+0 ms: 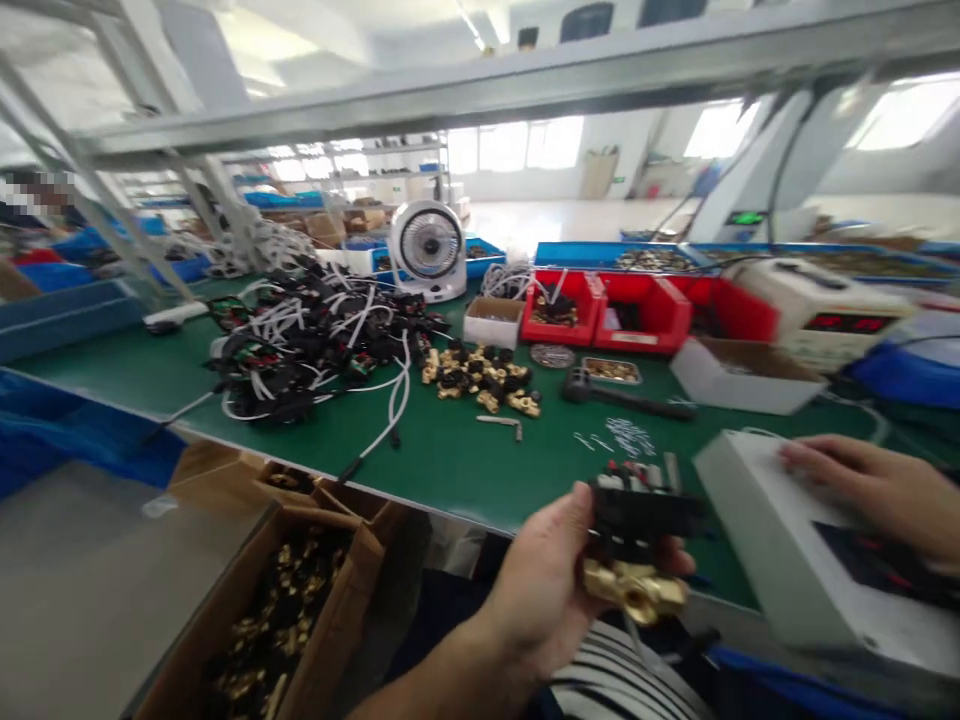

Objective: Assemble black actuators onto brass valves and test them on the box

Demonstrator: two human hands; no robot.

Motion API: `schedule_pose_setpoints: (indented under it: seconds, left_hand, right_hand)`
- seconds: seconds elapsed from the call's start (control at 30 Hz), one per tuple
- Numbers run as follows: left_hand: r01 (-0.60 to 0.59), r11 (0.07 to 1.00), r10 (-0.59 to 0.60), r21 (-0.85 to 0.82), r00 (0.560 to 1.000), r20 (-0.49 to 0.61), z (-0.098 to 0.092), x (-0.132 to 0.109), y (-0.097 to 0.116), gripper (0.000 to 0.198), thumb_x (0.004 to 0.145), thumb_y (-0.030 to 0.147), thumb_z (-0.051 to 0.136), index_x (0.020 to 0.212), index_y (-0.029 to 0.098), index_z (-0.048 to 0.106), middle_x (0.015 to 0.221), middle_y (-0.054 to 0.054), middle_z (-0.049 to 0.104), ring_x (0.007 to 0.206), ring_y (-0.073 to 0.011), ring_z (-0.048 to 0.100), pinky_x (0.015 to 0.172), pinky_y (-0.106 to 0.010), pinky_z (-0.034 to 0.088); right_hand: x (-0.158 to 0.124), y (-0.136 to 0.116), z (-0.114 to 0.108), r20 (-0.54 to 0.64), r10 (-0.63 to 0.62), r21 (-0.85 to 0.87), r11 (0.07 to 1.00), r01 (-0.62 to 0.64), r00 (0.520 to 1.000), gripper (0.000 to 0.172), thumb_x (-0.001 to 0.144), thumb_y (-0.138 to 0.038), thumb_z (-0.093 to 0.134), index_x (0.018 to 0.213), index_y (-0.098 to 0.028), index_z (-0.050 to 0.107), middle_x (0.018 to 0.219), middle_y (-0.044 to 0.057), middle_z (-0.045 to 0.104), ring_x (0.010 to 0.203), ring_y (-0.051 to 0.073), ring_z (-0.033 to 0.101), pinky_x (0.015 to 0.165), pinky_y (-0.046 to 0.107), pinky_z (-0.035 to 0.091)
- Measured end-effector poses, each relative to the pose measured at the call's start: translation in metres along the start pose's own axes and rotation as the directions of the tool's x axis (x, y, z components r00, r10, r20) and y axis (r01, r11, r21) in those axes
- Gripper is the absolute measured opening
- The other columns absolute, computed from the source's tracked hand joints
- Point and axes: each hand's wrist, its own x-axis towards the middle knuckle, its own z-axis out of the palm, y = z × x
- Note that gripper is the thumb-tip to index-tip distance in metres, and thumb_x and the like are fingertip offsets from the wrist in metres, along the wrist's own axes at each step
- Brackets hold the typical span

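Note:
My left hand point(551, 580) is wrapped round a black valve assembly point(645, 520) with a brass fitting point(636, 590) on its lower side, held over the bench's front edge. Small red and white parts show on top of the assembly. At the right, my right hand point(874, 485) rests on a light grey box point(795, 540), its fingers bent towards the top; whether anything is under them is hidden. Thin white pieces point(630, 438) lie on the green bench point(450, 470) beyond the assembly.
Black parts with white cables point(322, 340) are heaped at the left, beside brass fittings point(480, 378). A white fan point(429, 250), red bins point(641, 315), a black-handled tool point(630, 398) and a hex key point(501, 424) are on the bench. Below stands a carton point(367, 570) of fittings.

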Motion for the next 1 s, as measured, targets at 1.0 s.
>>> schedule_pose_setpoints:
  seconds: [1.0]
  left_hand:
    - [0.030, 0.998, -0.029, 0.053, 1.000, -0.009, -0.003, -0.007, 0.004, 0.043, 0.103, 0.031, 0.036, 0.097, 0.009, 0.073, 0.088, -0.011, 0.077, 0.079, -0.0171, 0.075, 0.075, -0.026, 0.061]
  right_hand:
    - [-0.011, 0.017, 0.010, 0.103, 0.076, 0.201, 0.975, -0.095, 0.992, 0.031, 0.073, -0.053, 0.060, 0.073, -0.022, 0.066, 0.075, 0.006, 0.069, 0.067, 0.021, 0.058, 0.073, 0.038, 0.047]
